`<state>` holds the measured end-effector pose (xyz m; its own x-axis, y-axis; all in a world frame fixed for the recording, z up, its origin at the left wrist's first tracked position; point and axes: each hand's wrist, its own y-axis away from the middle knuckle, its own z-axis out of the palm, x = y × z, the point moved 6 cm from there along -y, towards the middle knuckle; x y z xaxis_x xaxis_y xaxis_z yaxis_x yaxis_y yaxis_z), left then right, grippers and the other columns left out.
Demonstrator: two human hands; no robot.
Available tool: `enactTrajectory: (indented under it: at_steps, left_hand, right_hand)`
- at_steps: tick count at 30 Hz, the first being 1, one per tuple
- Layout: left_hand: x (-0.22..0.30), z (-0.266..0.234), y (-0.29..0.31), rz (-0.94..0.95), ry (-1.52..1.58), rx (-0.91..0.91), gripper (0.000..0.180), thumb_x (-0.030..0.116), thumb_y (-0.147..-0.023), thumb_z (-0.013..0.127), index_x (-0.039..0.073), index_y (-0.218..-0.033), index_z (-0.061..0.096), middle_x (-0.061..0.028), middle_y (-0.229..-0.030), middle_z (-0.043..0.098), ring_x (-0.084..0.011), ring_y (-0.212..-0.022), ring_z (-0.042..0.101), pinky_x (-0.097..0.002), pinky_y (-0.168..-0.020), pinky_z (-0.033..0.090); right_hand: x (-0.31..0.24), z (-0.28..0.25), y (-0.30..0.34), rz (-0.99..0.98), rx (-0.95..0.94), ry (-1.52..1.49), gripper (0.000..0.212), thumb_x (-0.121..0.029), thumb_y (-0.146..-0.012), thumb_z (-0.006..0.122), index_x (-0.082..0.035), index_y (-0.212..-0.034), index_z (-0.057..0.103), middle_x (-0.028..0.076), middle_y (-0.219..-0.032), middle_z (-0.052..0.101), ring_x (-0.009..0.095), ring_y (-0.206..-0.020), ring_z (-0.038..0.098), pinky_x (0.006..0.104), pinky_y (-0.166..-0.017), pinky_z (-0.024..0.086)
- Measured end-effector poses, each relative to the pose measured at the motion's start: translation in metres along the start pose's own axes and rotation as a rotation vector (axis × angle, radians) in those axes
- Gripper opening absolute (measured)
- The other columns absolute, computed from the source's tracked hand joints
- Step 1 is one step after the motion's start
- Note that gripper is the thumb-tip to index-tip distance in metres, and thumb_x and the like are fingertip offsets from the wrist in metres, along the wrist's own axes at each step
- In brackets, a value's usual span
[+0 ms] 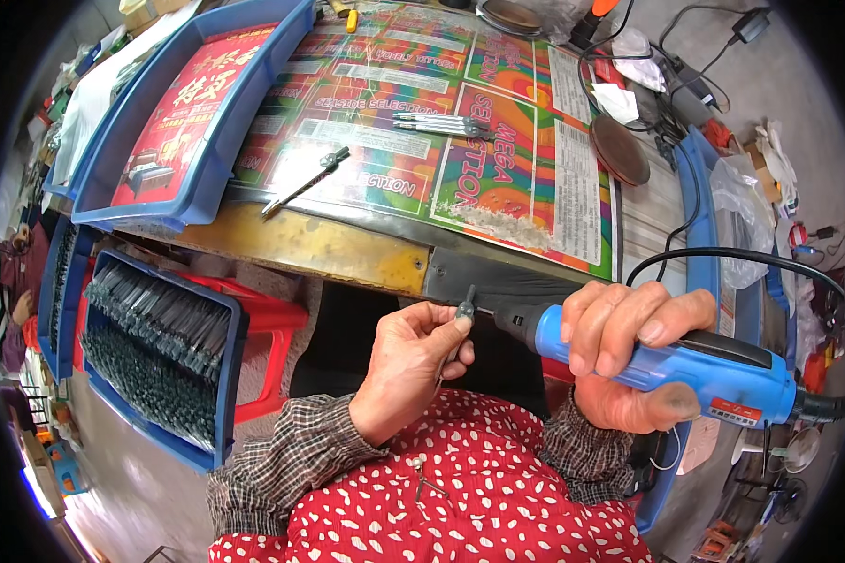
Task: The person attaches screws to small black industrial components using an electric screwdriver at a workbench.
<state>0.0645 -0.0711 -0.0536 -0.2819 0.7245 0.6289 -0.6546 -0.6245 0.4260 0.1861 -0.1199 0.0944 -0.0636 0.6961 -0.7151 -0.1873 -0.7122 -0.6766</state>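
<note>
My left hand (408, 361) pinches a slim metal rod with a dark grey knobbed end (467, 308) between thumb and fingers, just over my lap. My right hand (624, 347) is wrapped round a blue corded electric screwdriver (714, 368), held nearly level. Its thin bit points left and reaches the knobbed end, seemingly touching it. On the table in front, a similar single rod (305, 183) lies at a slant near the edge. Farther back, several such rods (441, 124) lie side by side.
A blue tray (227, 394) packed with many similar dark-ended rods rests on a red stool (277, 352) at left. Another blue tray (197, 202) with a red printed sheet stands on the table. A brown round disc (620, 150) and black cables (690, 197) are at right.
</note>
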Motion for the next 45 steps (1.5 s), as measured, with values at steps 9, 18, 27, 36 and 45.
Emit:
enactTrajectory:
  at_steps: [9,18,27,36,45]
  left_hand:
    - [-0.003,-0.003,-0.002,0.094,-0.11,0.065,0.011,0.008,-0.086,0.06,-0.003,-0.086,0.057,-0.004,-0.066,0.059,-0.0056,-0.055,0.053,-0.0161,-0.048,0.042]
    - [-0.002,-0.002,-0.001,0.079,-0.11,0.075,0.012,0.009,-0.086,0.061,-0.003,-0.086,0.057,-0.0035,-0.066,0.059,-0.0055,-0.056,0.055,-0.0159,-0.048,0.043]
    - [-0.001,0.0,0.0,0.061,-0.127,0.099,0.012,0.009,-0.086,0.061,-0.002,-0.086,0.057,-0.003,-0.065,0.059,-0.0054,-0.055,0.054,-0.0161,-0.047,0.042]
    - [-0.002,0.004,0.001,0.025,-0.13,0.127,0.012,0.01,-0.088,0.058,-0.002,-0.087,0.055,-0.0038,-0.065,0.055,-0.0057,-0.053,0.047,-0.0171,-0.046,0.036]
    - [-0.002,0.002,0.0,0.044,-0.145,0.134,0.013,0.009,-0.087,0.059,-0.002,-0.087,0.055,-0.0039,-0.065,0.055,-0.0062,-0.053,0.048,-0.0172,-0.046,0.037]
  right_hand:
    - [0.007,0.0,-0.001,0.009,-0.053,-0.162,0.041,-0.031,-0.08,0.07,-0.004,-0.099,0.046,0.009,-0.07,0.054,0.02,-0.055,0.054,0.0341,-0.053,0.042]
    - [0.013,-0.003,-0.002,0.027,-0.065,-0.191,0.041,-0.026,-0.077,0.073,-0.003,-0.099,0.046,0.011,-0.072,0.055,0.022,-0.058,0.055,0.0351,-0.054,0.042]
    - [0.016,0.004,-0.006,0.067,-0.08,-0.015,0.047,-0.047,-0.08,0.064,-0.008,-0.094,0.044,0.003,-0.064,0.049,0.015,-0.049,0.05,0.0324,-0.055,0.041]
    - [0.03,0.004,-0.016,0.09,-0.294,-0.346,0.049,-0.012,-0.068,0.079,0.003,-0.103,0.048,0.016,-0.078,0.057,0.024,-0.065,0.056,0.0361,-0.053,0.045]
    - [0.024,0.005,-0.012,0.084,-0.238,-0.266,0.054,-0.02,-0.067,0.081,0.0,-0.103,0.047,0.013,-0.076,0.057,0.023,-0.065,0.056,0.0362,-0.057,0.045]
